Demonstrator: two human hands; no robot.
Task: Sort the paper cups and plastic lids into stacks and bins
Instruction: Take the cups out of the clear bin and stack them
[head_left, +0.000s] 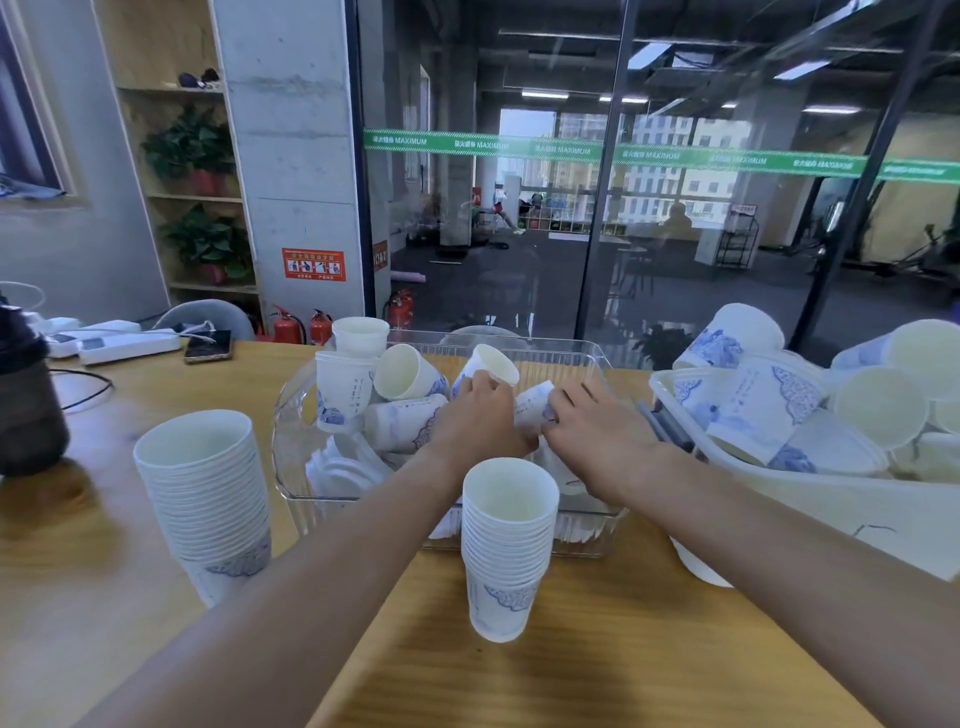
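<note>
Over the clear plastic bin (291, 441) at the middle of the wooden table (623, 665), a person reaches in with both arms to work through a jumble of loose paper cups (405, 421). Inside the bin, toward its far side, the left hand (480, 415) has its fingers curled round a tilted cup (491, 364), while the right hand (592, 421) just beside it pinches a second cup lying on its side (532, 402). White plastic lids (343, 470) lie heaped in the bin's near left corner, under the cups. Two finished stacks stand outside the bin: a tall stack (208, 499) to its left and a shorter stack (506, 551) right against its near wall, directly between the two forearms (an awkward spot, to my eye). Right of the bin, a white tub (857, 509) overflows with more cups (769, 410). The likeliest mishap from here is an elbow or wrist clipping the shorter stack as the hands draw back, tipping it across the table. The tall stack leans slightly and might topple if the table is jolted. Cups piled high in the white tub look ready to roll off its rim onto the table. Thin paper walls could also crease if the two held cups are squeezed hard or jammed together crookedly. Beyond the bin, a phone (208, 345) and a power strip (130, 345) lie at the table's far left.
</note>
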